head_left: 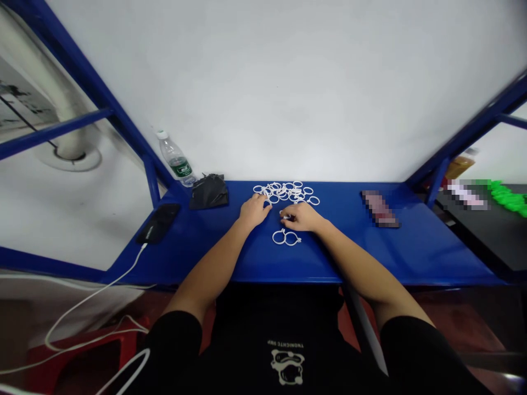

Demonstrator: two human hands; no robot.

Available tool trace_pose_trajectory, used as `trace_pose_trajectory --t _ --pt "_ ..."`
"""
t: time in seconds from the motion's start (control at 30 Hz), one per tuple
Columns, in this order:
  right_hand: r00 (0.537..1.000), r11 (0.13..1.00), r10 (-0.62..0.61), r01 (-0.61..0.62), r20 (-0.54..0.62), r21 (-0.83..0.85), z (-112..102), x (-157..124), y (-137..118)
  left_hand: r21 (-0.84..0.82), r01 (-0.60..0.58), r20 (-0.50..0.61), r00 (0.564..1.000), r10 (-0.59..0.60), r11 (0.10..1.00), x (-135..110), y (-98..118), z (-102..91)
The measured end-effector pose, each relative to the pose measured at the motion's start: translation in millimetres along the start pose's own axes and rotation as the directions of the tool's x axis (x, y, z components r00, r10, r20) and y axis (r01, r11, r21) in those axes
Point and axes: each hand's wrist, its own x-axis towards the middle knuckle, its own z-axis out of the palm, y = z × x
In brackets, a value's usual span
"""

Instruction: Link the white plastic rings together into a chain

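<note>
A pile of several white plastic rings (287,192) lies at the back of the blue table (411,247). My left hand (254,211) rests palm down at the pile's near left edge, fingers curled onto a ring. My right hand (301,216) sits just right of it, fingers pinched on a small white ring piece. Two joined white rings (285,237) lie on the table just in front of both hands, apart from the pile.
A plastic water bottle (176,159) stands at the back left beside a crumpled black cloth (209,192). A black phone (158,223) with a white cable lies at the left edge. A blurred object (379,208) lies to the right. Blue frame posts flank the table.
</note>
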Motion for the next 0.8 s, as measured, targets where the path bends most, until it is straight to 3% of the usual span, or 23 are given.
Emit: trace_pose_trajectory --t 0.1,0.23,0.33,0.5,0.67,0.8 --pt "0.999 0.999 -0.032 0.033 -0.029 0.044 1.4 0.1 1.0 -0.038 -0.005 -0.002 1.000 0.005 0.999 0.3 0.8 1.5" --pt "0.984 0.996 0.087 -0.087 -0.156 0.006 3.9 -1.2 11.3 -0.099 -0.024 -0.042 0.999 0.020 0.995 3.9 -2.5 5.1" --pt "0.973 0.989 0.140 -0.144 -0.183 -0.009 3.5 -2.3 19.5 -0.167 -0.101 -0.174 0.982 0.072 0.981 5.4 -3.0 5.4" --pt "0.956 0.980 0.189 -0.169 -0.224 0.108 0.5 -1.5 11.0 -0.276 -0.316 -0.402 0.896 0.190 0.908 -1.9 9.3 3.0" --pt "0.976 0.987 0.162 -0.158 -0.146 0.042 -3.5 0.7 7.8 -0.346 -0.450 -0.396 0.865 0.307 0.823 -9.2 21.0 6.7" --pt "0.948 0.938 0.286 -0.306 -0.136 -0.163 -11.5 -2.4 26.4 -0.511 -0.376 -0.367 0.909 0.200 0.773 -5.7 19.7 10.6"
